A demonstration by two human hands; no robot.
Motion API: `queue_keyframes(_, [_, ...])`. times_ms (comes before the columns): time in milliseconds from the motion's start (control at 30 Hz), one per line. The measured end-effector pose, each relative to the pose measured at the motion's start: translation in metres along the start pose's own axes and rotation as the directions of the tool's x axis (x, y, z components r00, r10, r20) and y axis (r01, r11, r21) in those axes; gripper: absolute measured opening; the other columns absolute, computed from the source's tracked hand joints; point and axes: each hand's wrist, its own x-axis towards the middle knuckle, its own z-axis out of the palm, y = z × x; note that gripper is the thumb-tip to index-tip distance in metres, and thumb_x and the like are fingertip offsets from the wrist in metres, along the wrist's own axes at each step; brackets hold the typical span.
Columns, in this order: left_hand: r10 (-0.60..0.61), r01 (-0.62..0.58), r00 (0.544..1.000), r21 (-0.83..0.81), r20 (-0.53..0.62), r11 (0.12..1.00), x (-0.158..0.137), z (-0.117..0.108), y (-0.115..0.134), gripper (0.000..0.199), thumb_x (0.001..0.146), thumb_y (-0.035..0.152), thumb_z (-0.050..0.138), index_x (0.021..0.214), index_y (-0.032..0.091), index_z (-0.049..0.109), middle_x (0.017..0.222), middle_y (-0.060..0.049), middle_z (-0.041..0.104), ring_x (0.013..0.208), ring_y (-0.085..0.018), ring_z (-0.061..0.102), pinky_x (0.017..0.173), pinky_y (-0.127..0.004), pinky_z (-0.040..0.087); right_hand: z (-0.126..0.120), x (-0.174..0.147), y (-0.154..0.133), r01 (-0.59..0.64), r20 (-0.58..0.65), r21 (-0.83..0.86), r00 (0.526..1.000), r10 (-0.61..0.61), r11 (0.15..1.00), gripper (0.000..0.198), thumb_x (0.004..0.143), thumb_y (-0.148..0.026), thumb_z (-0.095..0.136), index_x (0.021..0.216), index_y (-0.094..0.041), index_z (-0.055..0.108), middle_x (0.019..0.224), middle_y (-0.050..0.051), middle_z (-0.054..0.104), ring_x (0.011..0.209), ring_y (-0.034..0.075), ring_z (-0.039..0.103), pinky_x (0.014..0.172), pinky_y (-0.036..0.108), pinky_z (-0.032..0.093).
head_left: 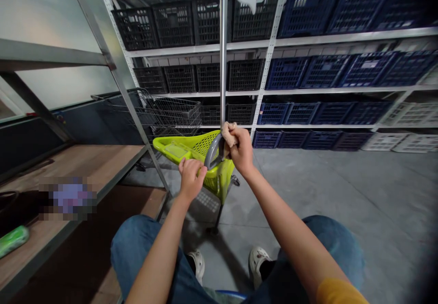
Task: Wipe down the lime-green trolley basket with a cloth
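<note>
A small lime-green plastic shopping cart [195, 145] stands in front of my knees. A grey curved handle [212, 152] is on its near side, and a tall metal pole [223, 62] rises beside it. My left hand [191, 177] is closed at the cart's near rim, its thumb by the lower end of the handle. Bunched in my right hand [242, 150] is a beige cloth [228, 132], pressed against the handle's upper end near the foot of the pole. My right fingers and the cloth hide part of that joint.
At left stands a metal-framed shelf [112, 160] holding a green package [13, 241] and a blurred-out item. A wire shopping cart [171, 112] is behind the green one. White racks with black crates [178, 78] and blue crates [287, 73] line the back, above grey floor [308, 185].
</note>
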Motion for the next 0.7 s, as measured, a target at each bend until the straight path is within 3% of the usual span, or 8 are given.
queue_keyframes(100, [0.002,-0.002,1.000,0.012,-0.001,1.000,-0.001,0.000,0.005,0.032,0.098,0.041,0.037,0.079,0.023,0.056,0.084,-0.001,0.065,0.095,-0.021,0.058,0.111,-0.045,0.025,0.014,0.005,-0.011,0.036,-0.018,-0.003,0.999,-0.036,0.999,0.024,0.088,-0.015,0.048,0.105,-0.025,0.061,0.113,0.007,0.061,0.110,0.023,0.056,0.098,0.043,0.045])
queue_keyframes(267, [-0.013,0.013,1.000,0.000,0.002,1.000,-0.001,0.000,0.008,0.032,0.098,0.042,0.037,0.079,0.023,0.056,0.085,-0.001,0.066,0.095,-0.021,0.059,0.110,-0.046,0.025,0.030,-0.073,0.001,-0.097,-0.098,-0.014,0.991,0.096,0.995,0.035,0.089,-0.015,0.045,0.117,-0.027,0.060,0.123,0.009,0.056,0.117,0.025,0.053,0.100,0.046,0.046])
queue_keyframes(333, [-0.006,0.006,1.000,-0.007,-0.003,1.000,-0.001,0.000,0.008,0.033,0.098,0.042,0.037,0.079,0.023,0.056,0.084,-0.001,0.066,0.095,-0.021,0.059,0.109,-0.046,0.026,0.029,-0.089,0.007,-0.162,-0.089,0.000,0.983,0.161,0.987,0.033,0.089,-0.016,0.044,0.115,-0.026,0.062,0.120,0.009,0.057,0.115,0.024,0.054,0.099,0.046,0.047])
queue_keyframes(433, [-0.005,0.005,1.000,-0.002,-0.003,1.000,-0.002,0.001,0.008,0.033,0.098,0.042,0.037,0.079,0.024,0.056,0.084,-0.002,0.066,0.095,-0.022,0.058,0.110,-0.046,0.025,0.024,-0.065,0.002,-0.230,-0.137,0.016,0.963,0.230,0.973,0.032,0.088,-0.015,0.044,0.112,-0.025,0.063,0.116,0.009,0.058,0.112,0.023,0.055,0.100,0.046,0.045])
queue_keyframes(533, [-0.004,0.004,1.000,0.021,0.005,1.000,-0.004,0.002,0.009,0.033,0.098,0.042,0.036,0.080,0.024,0.056,0.084,-0.002,0.066,0.096,-0.022,0.058,0.111,-0.046,0.025,0.019,-0.023,-0.019,-0.196,-0.145,-0.013,0.971,0.192,0.980,0.035,0.091,-0.015,0.044,0.117,-0.027,0.063,0.119,0.009,0.058,0.115,0.023,0.052,0.102,0.046,0.043])
queue_keyframes(600, [0.002,-0.002,1.000,0.037,0.007,0.999,-0.005,0.004,0.009,0.033,0.098,0.042,0.036,0.080,0.024,0.057,0.084,-0.003,0.065,0.097,-0.022,0.058,0.112,-0.046,0.026,0.017,-0.012,-0.037,-0.112,-0.055,-0.083,0.993,0.108,0.990,0.036,0.092,-0.014,0.045,0.118,-0.029,0.064,0.124,0.007,0.058,0.119,0.024,0.050,0.104,0.047,0.041])
queue_keyframes(700, [-0.003,0.003,1.000,0.044,0.007,0.999,-0.008,0.009,0.004,0.029,0.097,0.038,0.037,0.086,0.024,0.060,0.089,-0.004,0.067,0.101,-0.022,0.058,0.114,-0.047,0.025,0.013,-0.031,-0.058,0.069,0.127,-0.164,0.991,-0.048,0.984,0.036,0.094,-0.014,0.046,0.120,-0.029,0.065,0.129,0.008,0.057,0.120,0.025,0.048,0.102,0.047,0.041])
